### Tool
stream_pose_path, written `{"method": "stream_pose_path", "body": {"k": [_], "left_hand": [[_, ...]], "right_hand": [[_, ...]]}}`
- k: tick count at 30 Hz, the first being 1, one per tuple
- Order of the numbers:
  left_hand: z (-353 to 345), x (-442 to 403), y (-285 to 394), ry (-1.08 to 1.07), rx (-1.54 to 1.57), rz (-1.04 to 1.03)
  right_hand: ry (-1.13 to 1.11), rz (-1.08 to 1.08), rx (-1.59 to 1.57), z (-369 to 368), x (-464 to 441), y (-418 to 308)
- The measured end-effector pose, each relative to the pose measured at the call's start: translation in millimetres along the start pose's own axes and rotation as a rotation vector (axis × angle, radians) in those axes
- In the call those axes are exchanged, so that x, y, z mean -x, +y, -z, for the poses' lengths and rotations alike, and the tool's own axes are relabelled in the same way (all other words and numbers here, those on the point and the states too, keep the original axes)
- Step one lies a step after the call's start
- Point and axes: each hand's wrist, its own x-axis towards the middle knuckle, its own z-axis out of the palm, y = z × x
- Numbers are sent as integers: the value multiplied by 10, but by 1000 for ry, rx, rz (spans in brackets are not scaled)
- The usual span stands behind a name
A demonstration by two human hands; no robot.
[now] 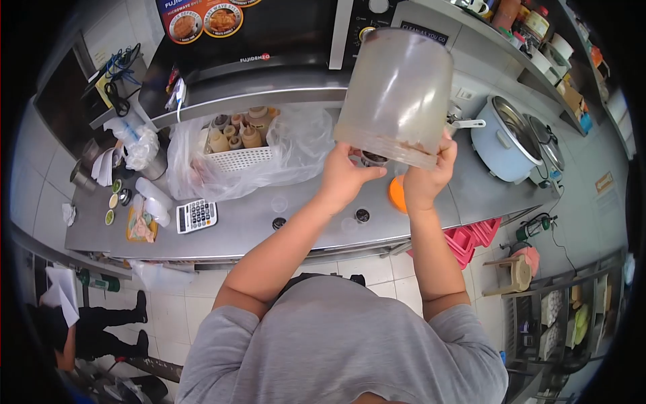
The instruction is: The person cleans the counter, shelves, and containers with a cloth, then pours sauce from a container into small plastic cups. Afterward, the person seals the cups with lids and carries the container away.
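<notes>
A large translucent plastic jar (pixel 397 94) is tilted above the counter, its mouth facing down toward me. My right hand (pixel 428 176) grips the jar by its rim on the right. Under the left side of the mouth, my left hand (pixel 350 176) is closed around a small cup with dark contents (pixel 374 159); its fingers also meet the jar's rim. An orange lid (pixel 398 195) lies on the counter behind my right wrist. Below the jar, a small cup with dark contents (pixel 363 215) stands near the front edge, and another dark-filled cup (pixel 279 223) is beside my left forearm.
A white basket of sauce bottles (pixel 239 159) sits in clear plastic wrap. Left of it are a calculator (pixel 197 216) and several small containers. A rice cooker (pixel 506 141) stands at the right. A microwave (pixel 256 40) is at the back. Another person's legs (pixel 108 323) show lower left.
</notes>
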Motion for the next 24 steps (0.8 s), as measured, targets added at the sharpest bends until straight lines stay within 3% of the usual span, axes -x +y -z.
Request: {"method": "stream_pose_path", "body": {"k": [7,10,15,18,22,24], "left_hand": [[370,61,-37,-27,45,14],[439,119,-41,-78,84,25],[507,187,-125,-121,162,41],[496,274,184,-157,328,55],[447,184,-40,-156,173,15],[406,171,35,-210,162,13]], "right_hand": [[31,-111,44,-213,153,-232],[-50,33,138,-313,192,-363],[-41,55,17,-351,257,-449],[-32,50,0,-319,294,-496],[-57,147,95,-282,235,-429],[18,63,56,-267,239,-450]]}}
